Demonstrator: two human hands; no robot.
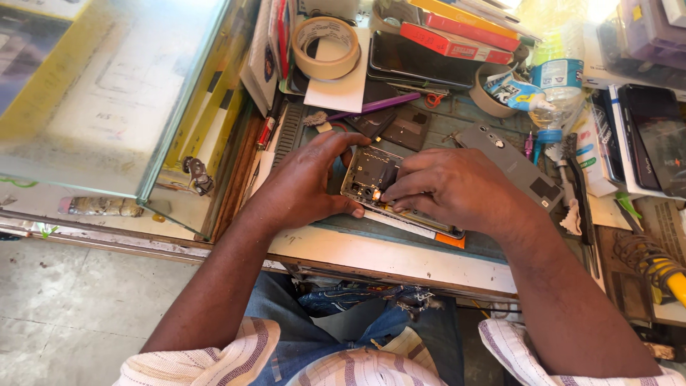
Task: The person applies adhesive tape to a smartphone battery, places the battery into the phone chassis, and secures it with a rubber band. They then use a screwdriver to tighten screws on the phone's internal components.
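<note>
phone (368, 175), opened and back-up, runs diagonally between both hands; right hand (450, 187) fingertips pinch something small at its near-left end, left hand (307, 186) fingers curl around its left edge.

phone (368, 176): on the bench (400, 259), between the left hand (309, 184) and right hand (449, 187)
back cover (511, 166): right of the phone
tape roll (326, 47): behind the phone
glass case (114, 93): left of the bench
soldering iron (654, 266): far right, on the bench
</note>
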